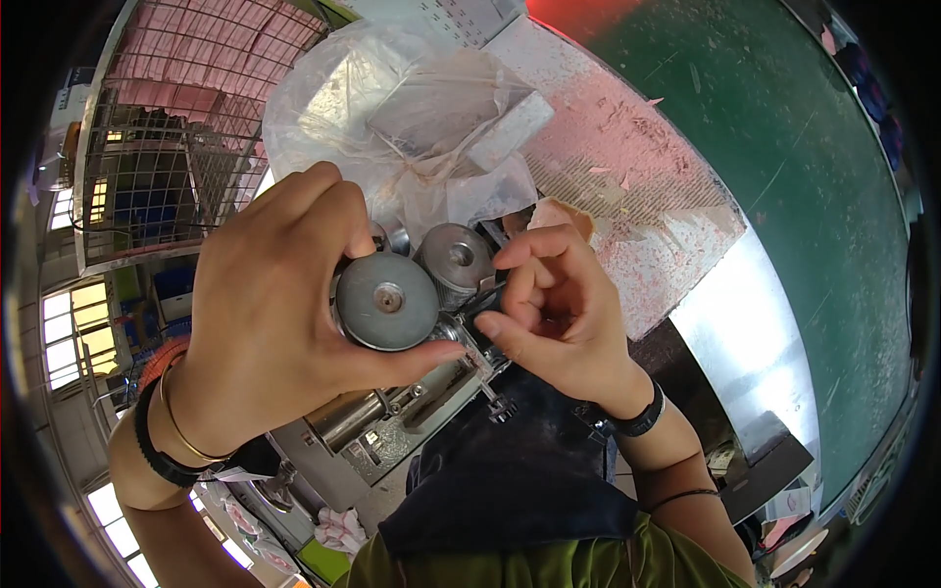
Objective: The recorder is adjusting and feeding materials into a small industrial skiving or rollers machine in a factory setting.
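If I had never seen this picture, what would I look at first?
Probably the round grey metal disc in the middle, gripped between the thumb and fingers of the left hand. Beside it sits a second metal wheel, with the right hand curled close to it. Just above them a crinkly clear plastic bag lies over a grey block.

Left hand (270, 323), centre-left of the frame: fingers curled over from above and thumb extended beneath, forming a closed pinching grip; wrist bent, forearm descending to the lower left. Right hand (554, 309), centre: fingers (524, 260) flexed inward, forearm entering from the lower right.
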A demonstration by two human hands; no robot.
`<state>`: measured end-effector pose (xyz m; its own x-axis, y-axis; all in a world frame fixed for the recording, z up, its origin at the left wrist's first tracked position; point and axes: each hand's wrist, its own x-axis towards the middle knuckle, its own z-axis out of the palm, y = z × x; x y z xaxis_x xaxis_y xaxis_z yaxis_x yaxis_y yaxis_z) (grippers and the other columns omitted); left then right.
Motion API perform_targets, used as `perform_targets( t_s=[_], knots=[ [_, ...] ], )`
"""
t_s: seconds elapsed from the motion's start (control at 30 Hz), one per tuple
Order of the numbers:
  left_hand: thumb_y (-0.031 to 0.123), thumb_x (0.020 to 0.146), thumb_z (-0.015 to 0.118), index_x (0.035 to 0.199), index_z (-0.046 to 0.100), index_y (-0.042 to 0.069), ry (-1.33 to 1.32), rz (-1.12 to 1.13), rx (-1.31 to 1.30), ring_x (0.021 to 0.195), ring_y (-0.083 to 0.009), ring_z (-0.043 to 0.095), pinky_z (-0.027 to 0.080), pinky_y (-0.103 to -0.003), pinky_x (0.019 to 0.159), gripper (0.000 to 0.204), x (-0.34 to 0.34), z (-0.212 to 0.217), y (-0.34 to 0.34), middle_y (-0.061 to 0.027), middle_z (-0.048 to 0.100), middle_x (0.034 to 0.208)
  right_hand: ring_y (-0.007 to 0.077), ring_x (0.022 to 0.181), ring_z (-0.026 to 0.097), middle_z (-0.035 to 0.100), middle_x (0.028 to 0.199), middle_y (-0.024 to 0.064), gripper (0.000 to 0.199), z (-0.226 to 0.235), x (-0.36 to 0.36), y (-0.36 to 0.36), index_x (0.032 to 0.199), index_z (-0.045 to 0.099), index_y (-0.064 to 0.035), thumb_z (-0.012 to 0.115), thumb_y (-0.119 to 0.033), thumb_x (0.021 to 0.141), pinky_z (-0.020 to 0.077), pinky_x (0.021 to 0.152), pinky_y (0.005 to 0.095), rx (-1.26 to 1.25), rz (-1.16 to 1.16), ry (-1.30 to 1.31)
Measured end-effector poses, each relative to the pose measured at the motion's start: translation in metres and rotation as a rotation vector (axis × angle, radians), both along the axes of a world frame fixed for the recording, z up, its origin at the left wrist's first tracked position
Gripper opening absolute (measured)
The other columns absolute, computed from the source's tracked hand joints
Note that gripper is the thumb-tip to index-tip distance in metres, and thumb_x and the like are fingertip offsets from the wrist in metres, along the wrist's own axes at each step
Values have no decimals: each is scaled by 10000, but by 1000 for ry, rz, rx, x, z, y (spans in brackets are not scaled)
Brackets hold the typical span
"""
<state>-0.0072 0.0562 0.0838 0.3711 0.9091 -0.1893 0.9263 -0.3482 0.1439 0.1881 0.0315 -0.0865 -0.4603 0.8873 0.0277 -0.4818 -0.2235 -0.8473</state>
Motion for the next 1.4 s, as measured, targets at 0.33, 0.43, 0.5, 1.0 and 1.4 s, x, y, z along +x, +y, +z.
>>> perform_targets(
  t_s=[0.33, 0.43, 0.5, 1.0, 1.4],
  knots=[
    [270, 559, 1002, 1102, 692, 41, -273, -110, -326, 888, -228, 639, 495, -353, 791, 666, -20, 2, 18, -79, 629, 992, 40, 576, 365, 403, 678, -42, 395, 3, -6, 6, 1193, 602, -59, 819, -57, 863, 315, 543, 226, 231, -49, -303],
    [289, 561, 1002, 1096, 692, 38, -244, -97, -322, 900, -234, 650, 501, -352, 799, 666, -20, 4, 17, -85, 636, 999, 65, 539, 355, 389, 636, -22, 362, 2, -12, 3, 1163, 625, -64, 827, -107, 866, 313, 510, 248, 255, -143, -305],
    [301, 565, 1000, 1094, 694, 38, -244, -95, -327, 895, -235, 649, 502, -352, 800, 665, -20, 4, 16, -86, 635, 995, 70, 531, 356, 408, 631, -16, 358, 1, -18, 1, 1149, 632, -65, 838, -127, 862, 312, 502, 252, 266, -198, -296],
    [292, 590, 991, 1073, 690, 26, -245, -115, -298, 878, -222, 644, 500, -330, 771, 628, -20, 2, 16, -87, 627, 998, 57, 602, 383, 552, 745, -14, 243, 7, -17, 5, 1049, 702, -46, 828, -155, 872, 328, 543, 252, 282, -278, -220],
    [297, 597, 986, 1064, 685, 32, -254, -129, -275, 873, -216, 642, 490, -327, 759, 616, -21, 1, 16, -85, 625, 989, 141, 561, 496, 573, 757, 66, 328, 22, -11, 6, 1123, 670, -30, 827, -159, 866, 404, 518, 309, 340, -177, -477]
  ],
)
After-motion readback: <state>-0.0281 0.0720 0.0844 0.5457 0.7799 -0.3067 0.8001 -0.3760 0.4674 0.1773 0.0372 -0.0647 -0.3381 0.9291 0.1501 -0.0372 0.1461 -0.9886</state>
